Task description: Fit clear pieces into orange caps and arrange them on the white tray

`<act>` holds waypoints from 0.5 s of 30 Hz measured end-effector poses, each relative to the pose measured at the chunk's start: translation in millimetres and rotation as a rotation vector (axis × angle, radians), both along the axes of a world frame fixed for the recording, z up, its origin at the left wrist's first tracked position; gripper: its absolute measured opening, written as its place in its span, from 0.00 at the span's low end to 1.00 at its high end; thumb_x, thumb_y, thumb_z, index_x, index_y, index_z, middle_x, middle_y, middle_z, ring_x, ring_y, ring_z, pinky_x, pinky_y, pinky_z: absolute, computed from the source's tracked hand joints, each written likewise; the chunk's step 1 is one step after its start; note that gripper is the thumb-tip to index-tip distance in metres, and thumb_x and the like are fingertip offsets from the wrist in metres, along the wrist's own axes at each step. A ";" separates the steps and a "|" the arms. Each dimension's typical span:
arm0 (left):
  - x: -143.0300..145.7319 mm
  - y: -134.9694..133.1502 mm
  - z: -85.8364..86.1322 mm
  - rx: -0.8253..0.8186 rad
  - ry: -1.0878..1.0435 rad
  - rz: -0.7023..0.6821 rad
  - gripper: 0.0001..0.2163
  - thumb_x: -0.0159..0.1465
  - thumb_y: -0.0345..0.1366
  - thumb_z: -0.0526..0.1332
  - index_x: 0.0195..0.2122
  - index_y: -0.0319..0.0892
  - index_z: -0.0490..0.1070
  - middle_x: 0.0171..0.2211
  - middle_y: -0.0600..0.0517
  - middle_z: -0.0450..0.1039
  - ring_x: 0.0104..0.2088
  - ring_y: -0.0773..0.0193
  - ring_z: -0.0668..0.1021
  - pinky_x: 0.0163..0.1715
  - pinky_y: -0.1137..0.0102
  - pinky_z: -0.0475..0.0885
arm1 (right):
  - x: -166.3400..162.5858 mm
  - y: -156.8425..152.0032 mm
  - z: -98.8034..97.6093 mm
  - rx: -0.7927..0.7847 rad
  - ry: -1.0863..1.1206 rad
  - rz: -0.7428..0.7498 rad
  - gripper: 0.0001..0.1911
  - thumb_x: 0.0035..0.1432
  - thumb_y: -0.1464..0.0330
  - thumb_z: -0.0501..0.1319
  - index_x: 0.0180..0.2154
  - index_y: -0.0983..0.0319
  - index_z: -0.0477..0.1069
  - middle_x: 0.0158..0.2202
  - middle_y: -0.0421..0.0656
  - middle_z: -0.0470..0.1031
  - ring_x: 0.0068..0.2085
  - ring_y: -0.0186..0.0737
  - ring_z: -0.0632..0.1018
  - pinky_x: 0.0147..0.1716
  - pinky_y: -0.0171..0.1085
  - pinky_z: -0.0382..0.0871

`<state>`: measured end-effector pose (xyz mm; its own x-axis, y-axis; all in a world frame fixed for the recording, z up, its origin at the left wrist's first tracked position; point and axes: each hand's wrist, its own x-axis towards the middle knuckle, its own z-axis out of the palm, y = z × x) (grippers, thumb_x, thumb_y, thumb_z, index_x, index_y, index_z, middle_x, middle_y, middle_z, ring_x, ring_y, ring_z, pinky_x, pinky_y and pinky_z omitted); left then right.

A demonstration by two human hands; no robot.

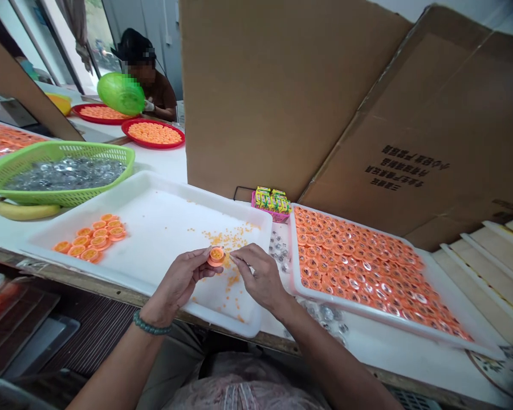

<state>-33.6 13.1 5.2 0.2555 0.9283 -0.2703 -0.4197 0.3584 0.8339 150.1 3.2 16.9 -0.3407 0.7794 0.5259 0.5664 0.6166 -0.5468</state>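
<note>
My left hand (183, 279), with a beaded bracelet at the wrist, pinches a small round orange plastic piece (216, 256) with a yellowish centre. Just right of it, my right hand (259, 273) has thumb and forefinger pressed together; whatever they hold is too small to make out. Both hands are over a white tray (154, 191). Tiny orange-yellow beads (228, 236) lie scattered across its right side. A group of similar orange pieces (96, 238) sits at the tray's left end.
A second white tray (297, 273) at right holds rows of orange pieces under clear covers. Clear plastic parts fill a green basket (60, 196), beside a banana (28, 210). A pink basket (277, 216) stands before tall cardboard (273, 102). A co-worker (165, 94) sits behind red trays (154, 146).
</note>
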 end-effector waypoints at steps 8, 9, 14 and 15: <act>4.9 -2.5 0.3 0.074 0.164 -0.012 0.12 0.53 0.42 0.66 0.31 0.37 0.78 0.25 0.47 0.77 0.26 0.65 0.75 0.26 0.74 0.67 | -10.3 12.5 1.7 0.037 -0.207 0.106 0.10 0.61 0.73 0.53 0.38 0.61 0.73 0.33 0.44 0.71 0.36 0.37 0.71 0.35 0.35 0.66; 5.3 -2.7 -0.2 0.079 0.181 -0.013 0.13 0.52 0.42 0.66 0.32 0.37 0.78 0.26 0.47 0.77 0.26 0.65 0.75 0.27 0.73 0.67 | -10.8 12.9 1.8 0.037 -0.229 0.108 0.10 0.61 0.73 0.53 0.37 0.61 0.73 0.32 0.44 0.71 0.36 0.37 0.71 0.35 0.35 0.66; 5.8 -2.1 -2.3 0.075 0.204 -0.042 0.14 0.52 0.44 0.66 0.31 0.37 0.78 0.28 0.45 0.77 0.26 0.63 0.76 0.29 0.71 0.69 | -13.2 13.9 3.0 0.076 -0.308 0.130 0.10 0.60 0.74 0.52 0.34 0.61 0.72 0.31 0.44 0.70 0.35 0.37 0.70 0.35 0.36 0.65; 5.6 -1.9 -2.6 0.071 0.190 -0.048 0.14 0.51 0.44 0.66 0.30 0.36 0.78 0.27 0.46 0.77 0.26 0.63 0.76 0.29 0.71 0.69 | -13.6 14.3 2.6 0.085 -0.304 0.136 0.10 0.60 0.74 0.52 0.34 0.62 0.72 0.31 0.45 0.70 0.35 0.37 0.70 0.35 0.36 0.65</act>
<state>-28.0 11.2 2.7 0.2502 0.9348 -0.2520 -0.2364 0.3114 0.9204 136.5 17.5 19.4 -0.5898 0.6734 0.4457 0.6048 0.7341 -0.3088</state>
